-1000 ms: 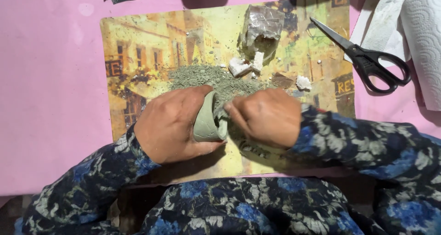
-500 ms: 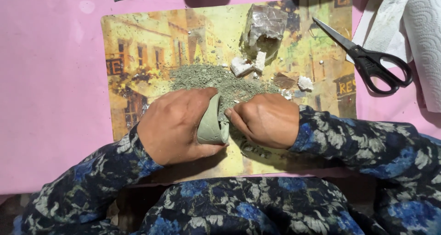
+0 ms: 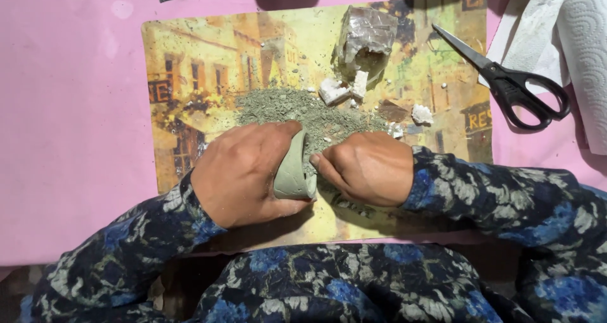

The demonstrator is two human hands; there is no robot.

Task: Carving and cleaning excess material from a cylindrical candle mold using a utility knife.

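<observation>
The grey-green clay lump (image 3: 294,171) sits low on the picture placemat (image 3: 202,64), wedged between the two hands and tipped up on its edge, with its rounded end toward the person. The left hand (image 3: 243,174) wraps over it from the side, thumb and fingers curled round its back, gripping it firmly. The right hand (image 3: 367,168) is bunched close, its fingertips (image 3: 319,162) pressed against the lump's inner face; it looks pinched shut on the clay's edge, though the exact hold is hidden behind the knuckles.

Compared with half a second ago, the lump has turned a little more upright and shows a narrower, taller profile, and the left thumb has crept further over its top. The right hand has hardly shifted.

Just beyond the hands lies a pile of greenish crumbled powder (image 3: 297,108) spread across the middle of the placemat. Past that stands a crumpled plastic-wrapped block (image 3: 367,35), with white chunks (image 3: 341,89) just beside its base and another white bit (image 3: 422,114) off to the right. Black-handled scissors (image 3: 512,86) lie on the pink surface (image 3: 69,108) at the placemat's right edge, next to white paper towel (image 3: 585,51). None of these has moved.
</observation>
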